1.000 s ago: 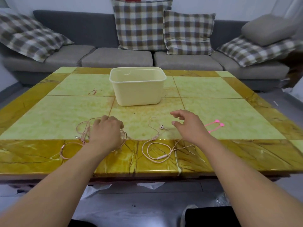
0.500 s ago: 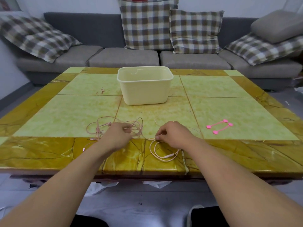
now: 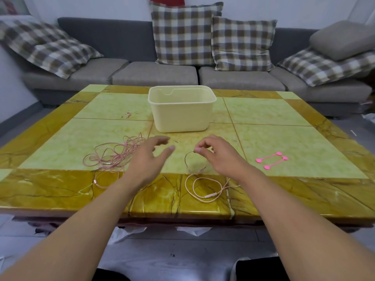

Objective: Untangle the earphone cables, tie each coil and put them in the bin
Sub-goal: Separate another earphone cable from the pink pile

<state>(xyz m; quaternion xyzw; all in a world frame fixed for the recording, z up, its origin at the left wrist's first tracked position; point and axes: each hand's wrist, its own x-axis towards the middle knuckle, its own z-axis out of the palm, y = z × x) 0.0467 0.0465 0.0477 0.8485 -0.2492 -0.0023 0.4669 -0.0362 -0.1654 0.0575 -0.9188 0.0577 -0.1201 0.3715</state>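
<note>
A grey sofa [image 3: 154, 75] is running along the far wall, carrying checked cushions [image 3: 185, 33]. In front of it a yellow-and-green marble table [image 3: 284, 191] is filling the middle of the scene. A cream bin [image 3: 181, 110] is standing upright on the far middle of the table, its open top facing up.

The left hand [image 3: 149, 159] is hovering over the table near its front edge, palm down, with its fingers spread and relaxed and holding nothing. Just to its left a tangled pink earphone cable [image 3: 113, 156] is lying in loose loops on the table, one strand trailing toward the near edge.

The right hand [image 3: 216, 154] is held near the left one, well in front of the bin, and its thumb and forefinger are pinching a thin strand of a second earphone cable [image 3: 203, 187]. That cable is hanging down from the pinch and lying in a loop on the near border of the table.

Two pink ties [image 3: 272, 160] are lying side by side on the right of the table, well apart from both hands.
</note>
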